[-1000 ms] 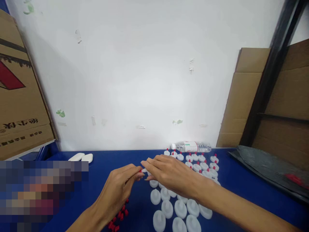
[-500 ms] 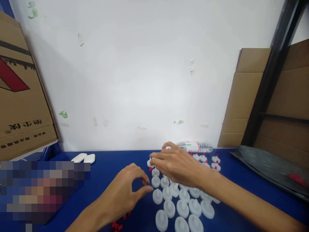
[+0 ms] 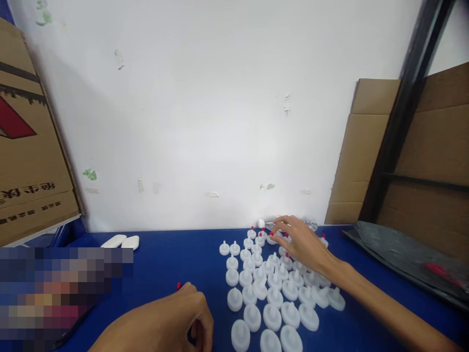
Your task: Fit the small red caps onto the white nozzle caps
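Many white plastic caps [image 3: 264, 288] stand in rows on the blue table [image 3: 164, 259]. Several at the back carry red tips [image 3: 252, 232]. My right hand [image 3: 304, 247] reaches over the far rows, its fingertips pinched on a white cap with a red tip [image 3: 271, 238] that touches the table. My left hand [image 3: 166, 322] rests low near the front edge with its fingers curled under, and what they hold is hidden. One small red piece [image 3: 179, 286] lies just beyond its knuckles.
A clear water bottle [image 3: 311, 224] lies against the white wall behind the caps. Two white oval pieces [image 3: 120, 240] sit at the back left. Cardboard boxes [image 3: 29, 146] stand left, cardboard sheets [image 3: 366, 146] and a black post [image 3: 403, 112] right, above black plastic sheeting [image 3: 403, 254].
My hands have parted. The right hand carried the red-tipped cap from the middle to the far rows. The left hand drew back toward me and lower.
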Demonstrator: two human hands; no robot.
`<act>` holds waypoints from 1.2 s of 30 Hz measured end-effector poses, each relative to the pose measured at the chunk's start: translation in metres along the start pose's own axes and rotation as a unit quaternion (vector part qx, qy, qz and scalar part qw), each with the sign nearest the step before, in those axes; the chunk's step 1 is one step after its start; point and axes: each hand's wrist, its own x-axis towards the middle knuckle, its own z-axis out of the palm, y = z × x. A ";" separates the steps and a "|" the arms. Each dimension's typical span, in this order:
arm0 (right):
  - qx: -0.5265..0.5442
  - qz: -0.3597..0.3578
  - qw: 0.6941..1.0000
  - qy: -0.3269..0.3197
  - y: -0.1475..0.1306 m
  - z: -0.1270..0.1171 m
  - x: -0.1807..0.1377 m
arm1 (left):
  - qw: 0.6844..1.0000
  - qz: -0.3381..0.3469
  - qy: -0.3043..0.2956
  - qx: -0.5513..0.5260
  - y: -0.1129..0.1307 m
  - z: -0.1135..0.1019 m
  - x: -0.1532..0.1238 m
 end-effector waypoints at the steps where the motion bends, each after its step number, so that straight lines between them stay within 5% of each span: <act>1: 0.003 0.011 1.000 -0.007 0.004 0.002 0.000 | 1.000 -0.011 0.004 0.004 0.001 -0.001 -0.001; 13: 0.021 0.055 0.996 -0.069 0.018 -0.001 0.000 | 0.983 0.053 0.176 0.025 0.006 -0.004 0.008; 20: 0.024 0.071 0.992 -0.099 0.024 -0.037 -0.018 | 0.899 0.173 0.344 0.208 -0.019 0.009 0.034; 26: 0.082 0.114 0.972 -0.189 0.051 -0.059 -0.031 | 0.860 0.186 0.384 0.280 -0.027 0.015 0.043; 31: 0.132 0.157 0.948 -0.242 0.076 -0.075 -0.041 | 0.866 0.193 0.395 0.240 -0.023 0.018 0.042; 36: 0.207 0.164 0.917 -0.298 0.071 -0.081 -0.045 | 0.872 0.204 0.392 0.209 -0.021 0.019 0.044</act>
